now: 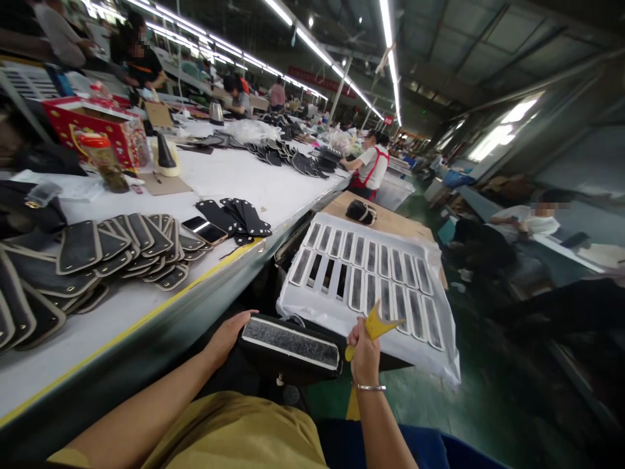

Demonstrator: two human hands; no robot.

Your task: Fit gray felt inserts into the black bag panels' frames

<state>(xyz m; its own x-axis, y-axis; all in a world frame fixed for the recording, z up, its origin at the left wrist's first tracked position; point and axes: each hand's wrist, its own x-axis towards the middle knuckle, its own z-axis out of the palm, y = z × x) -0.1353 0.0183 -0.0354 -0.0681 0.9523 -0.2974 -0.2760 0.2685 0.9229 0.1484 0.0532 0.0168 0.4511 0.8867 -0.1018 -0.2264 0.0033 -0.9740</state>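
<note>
My left hand [229, 335] grips the left end of a black bag-like piece [273, 366] in front of my body. Along the top of this piece runs a speckled grey strip [290, 342] with a white border, and a small metal fitting shows on its side. My right hand [364, 348], a bracelet at its wrist, is closed around a yellow piece [383, 324] with a forked, pointed end, just right of the black piece. What the yellow piece is I cannot make out. Beyond both hands, a white-covered board [319, 309] carries rows of similar white-edged grey strips.
On the long white table [209, 176] at left lie stacked black panels [137, 244], a phone [205, 230], a drink bottle [105, 163] and a red box [97, 127]. A small black item [360, 211] sits on cardboard behind the board. A co-worker [374, 166] stands farther along the table.
</note>
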